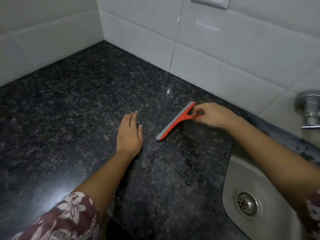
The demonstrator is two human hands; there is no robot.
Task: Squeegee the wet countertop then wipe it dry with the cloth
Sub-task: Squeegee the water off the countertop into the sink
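Note:
A red squeegee with a grey rubber blade rests blade-down on the dark speckled granite countertop. My right hand grips its red handle from the right. My left hand lies flat on the counter with fingers together, a short way left of the blade. Thin trails and a small puddle of water show on the stone just in front of the blade's near end. No cloth is in view.
White tiled walls meet in a corner behind the counter. A steel sink with a round drain sits at the lower right. A chrome tap sticks out of the right wall above it.

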